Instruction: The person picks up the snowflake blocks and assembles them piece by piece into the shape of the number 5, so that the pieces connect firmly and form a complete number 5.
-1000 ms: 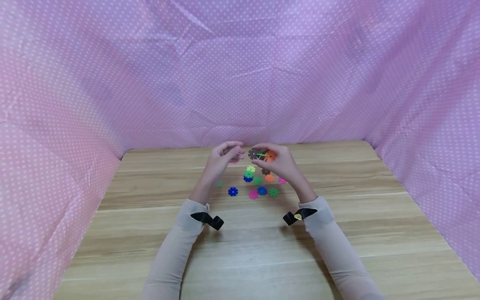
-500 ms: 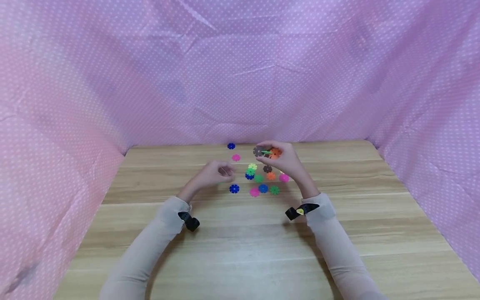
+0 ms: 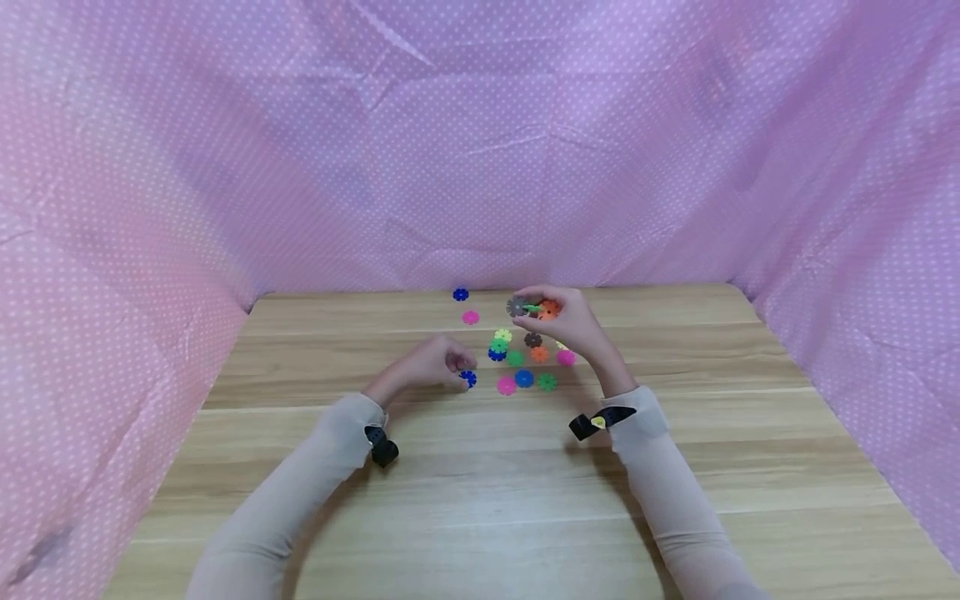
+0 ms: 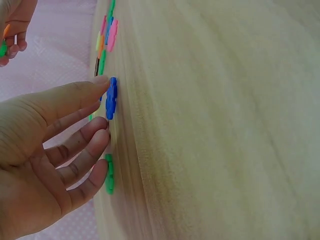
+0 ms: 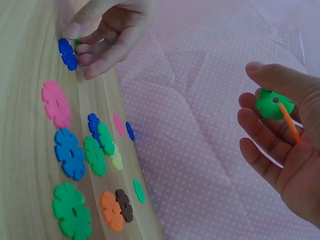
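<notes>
The left hand [image 3: 433, 362], thumb and fingers apart, is at a blue disc [image 4: 112, 99]; contact is unclear. The raised right hand [image 3: 572, 323] grips joined discs [image 5: 268, 108], gray, green and orange. Nearby, loose discs [image 3: 507, 386] lie on the wooden table [image 3: 480, 508] before pink cloth [image 3: 480, 150].

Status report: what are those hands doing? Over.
Left hand at blue notched plastic disc. Right hand holding joined grey-brown, green, orange notched discs. No disc atop the blue one.
</notes>
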A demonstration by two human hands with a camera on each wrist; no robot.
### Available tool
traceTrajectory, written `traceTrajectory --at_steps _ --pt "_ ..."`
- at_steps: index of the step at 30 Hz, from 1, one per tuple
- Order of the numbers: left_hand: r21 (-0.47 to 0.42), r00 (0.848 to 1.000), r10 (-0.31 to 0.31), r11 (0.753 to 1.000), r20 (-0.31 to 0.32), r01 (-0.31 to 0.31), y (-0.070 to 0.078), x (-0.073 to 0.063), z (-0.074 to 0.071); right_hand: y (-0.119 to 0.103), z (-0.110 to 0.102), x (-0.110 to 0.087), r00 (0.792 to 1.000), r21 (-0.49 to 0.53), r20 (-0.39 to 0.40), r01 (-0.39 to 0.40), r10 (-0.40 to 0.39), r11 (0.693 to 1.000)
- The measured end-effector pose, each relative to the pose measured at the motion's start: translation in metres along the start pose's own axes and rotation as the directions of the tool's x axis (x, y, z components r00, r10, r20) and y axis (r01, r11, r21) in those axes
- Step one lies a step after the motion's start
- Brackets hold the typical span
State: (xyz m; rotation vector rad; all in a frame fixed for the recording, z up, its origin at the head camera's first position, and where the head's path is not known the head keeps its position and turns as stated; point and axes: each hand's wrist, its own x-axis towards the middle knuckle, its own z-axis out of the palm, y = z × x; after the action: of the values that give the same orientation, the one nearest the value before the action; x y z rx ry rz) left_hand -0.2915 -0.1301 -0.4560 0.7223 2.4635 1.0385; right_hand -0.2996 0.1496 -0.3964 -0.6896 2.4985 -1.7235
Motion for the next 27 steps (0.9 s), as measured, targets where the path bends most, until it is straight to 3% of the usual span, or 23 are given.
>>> traceTrajectory --at_steps 12,27 --pt "0.027 0.999 0.025 0.999 0.036 -0.026 -0.0027 0.0034 -0.0002 0.0038 -0.0018 0.0005 1.000 -0.022 0.004 0.016 -0.015 1.000" --pt "0.028 1.000 0.015 0.999 0.027 -0.016 -0.0062 0.0046 -0.0007 -0.0011 -0.0006 -0.0008 1.000 -0.022 0.009 0.023 -0.023 0.999"
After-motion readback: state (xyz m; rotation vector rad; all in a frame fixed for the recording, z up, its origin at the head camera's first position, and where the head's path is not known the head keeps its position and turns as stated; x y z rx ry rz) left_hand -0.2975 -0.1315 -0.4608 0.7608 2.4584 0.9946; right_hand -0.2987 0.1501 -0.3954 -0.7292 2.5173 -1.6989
